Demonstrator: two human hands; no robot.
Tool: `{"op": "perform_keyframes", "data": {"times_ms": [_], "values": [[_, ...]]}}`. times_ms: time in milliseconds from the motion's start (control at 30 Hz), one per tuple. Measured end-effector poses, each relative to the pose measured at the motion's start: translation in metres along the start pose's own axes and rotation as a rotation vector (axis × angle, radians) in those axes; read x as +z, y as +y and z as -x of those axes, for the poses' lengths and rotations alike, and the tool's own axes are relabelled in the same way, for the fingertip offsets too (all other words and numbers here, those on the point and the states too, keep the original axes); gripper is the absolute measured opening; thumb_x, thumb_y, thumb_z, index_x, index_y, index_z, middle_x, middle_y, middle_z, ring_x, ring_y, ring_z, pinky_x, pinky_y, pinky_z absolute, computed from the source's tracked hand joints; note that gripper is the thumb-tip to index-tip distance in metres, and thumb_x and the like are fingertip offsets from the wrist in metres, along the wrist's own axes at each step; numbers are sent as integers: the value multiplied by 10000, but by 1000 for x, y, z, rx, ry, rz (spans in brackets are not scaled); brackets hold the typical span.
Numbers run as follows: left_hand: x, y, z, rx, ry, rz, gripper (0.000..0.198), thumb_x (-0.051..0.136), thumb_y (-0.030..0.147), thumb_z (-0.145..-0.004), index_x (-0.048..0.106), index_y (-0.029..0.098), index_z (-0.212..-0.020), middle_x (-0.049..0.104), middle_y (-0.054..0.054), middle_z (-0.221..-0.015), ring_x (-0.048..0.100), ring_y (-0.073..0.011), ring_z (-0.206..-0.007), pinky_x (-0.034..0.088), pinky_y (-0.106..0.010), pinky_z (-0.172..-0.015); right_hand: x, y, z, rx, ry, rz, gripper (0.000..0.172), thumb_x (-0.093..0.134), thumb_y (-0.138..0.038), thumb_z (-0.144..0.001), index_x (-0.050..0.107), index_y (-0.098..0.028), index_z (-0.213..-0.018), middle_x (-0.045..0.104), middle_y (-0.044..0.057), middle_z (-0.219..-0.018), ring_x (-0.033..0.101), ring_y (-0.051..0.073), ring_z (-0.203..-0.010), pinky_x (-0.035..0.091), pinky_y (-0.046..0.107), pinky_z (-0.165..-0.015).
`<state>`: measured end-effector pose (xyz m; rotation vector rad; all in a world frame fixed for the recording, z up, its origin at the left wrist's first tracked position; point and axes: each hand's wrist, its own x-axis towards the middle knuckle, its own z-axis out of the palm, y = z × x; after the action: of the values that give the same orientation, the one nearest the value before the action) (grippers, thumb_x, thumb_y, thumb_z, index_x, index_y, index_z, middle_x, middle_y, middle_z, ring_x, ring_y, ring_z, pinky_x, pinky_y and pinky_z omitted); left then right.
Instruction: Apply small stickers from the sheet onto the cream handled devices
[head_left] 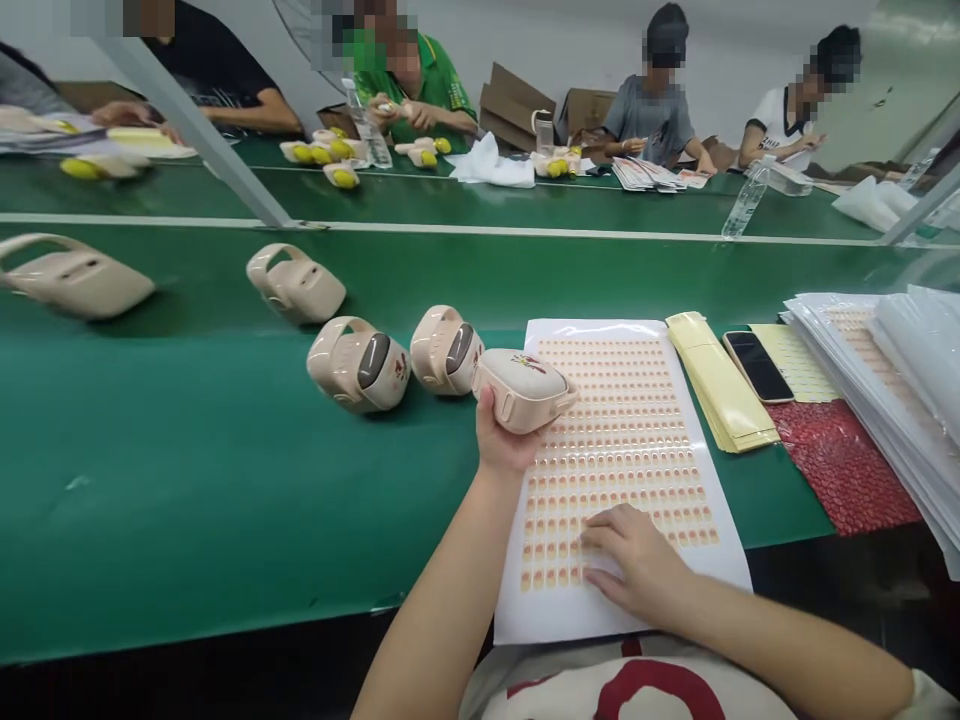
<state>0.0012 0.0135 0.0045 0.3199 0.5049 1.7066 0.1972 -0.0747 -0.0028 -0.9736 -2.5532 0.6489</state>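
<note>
My left hand (504,440) is closed around a cream handheld device (529,390) with a handle loop and a small coloured picture on its pale face, held over the top left of a sticker sheet (622,625). The white sheet carries rows of small peach stickers and lies on the green table. Low on the sheet rests my right hand (637,565), fingers apart at the ends of the bottom rows, nothing visible in it. Just left of the held device stand two similar cream devices, a near one (448,352) and another (360,368), each with a dark window.
Further left sit two more cream devices (296,285) (79,280). To the right lie yellow paper strips (720,385), a phone (757,365), red bubble wrap (847,465) and stacked sticker sheets (877,400). A plastic bottle (748,200) leans near the divider. Several people work across the table.
</note>
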Motion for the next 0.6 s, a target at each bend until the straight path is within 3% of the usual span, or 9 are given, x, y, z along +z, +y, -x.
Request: {"op": "perform_keyframes", "data": {"times_ms": [100,200,333,600], "values": [[5,4,3,50,-32,4,651,671,572,-576,545,259,-1133,583,-57,-1174,406,-328,-1224,511,-400,-777,29,-9,20,-12,187,78,266,560,-123,-781,572,-196,-1036,618,121,-1035,559,269,-971,499,466,-795],[13,8,8,86,-94,36,616,652,574,-601,549,263,-1123,578,-49,-1169,420,-316,-1208,510,-368,-765,35,-7,22,-63,278,98,205,512,-98,-821,572,-211,-981,637,103,-994,573,256,-955,515,452,-768],[18,10,26,115,-102,92,607,620,601,-625,552,262,-1122,557,-44,-1177,433,-299,-1183,505,-333,-769,34,-6,19,-81,319,113,136,498,-71,-816,545,-199,-819,639,97,-952,584,240,-885,523,422,-696],[12,6,84,102,105,102,594,554,651,-643,550,295,-1119,489,-36,-1259,500,-313,-1102,487,-377,-822,40,-9,24,-9,249,103,205,561,-20,-721,519,-178,-846,619,81,-876,560,229,-773,495,396,-633]]}}
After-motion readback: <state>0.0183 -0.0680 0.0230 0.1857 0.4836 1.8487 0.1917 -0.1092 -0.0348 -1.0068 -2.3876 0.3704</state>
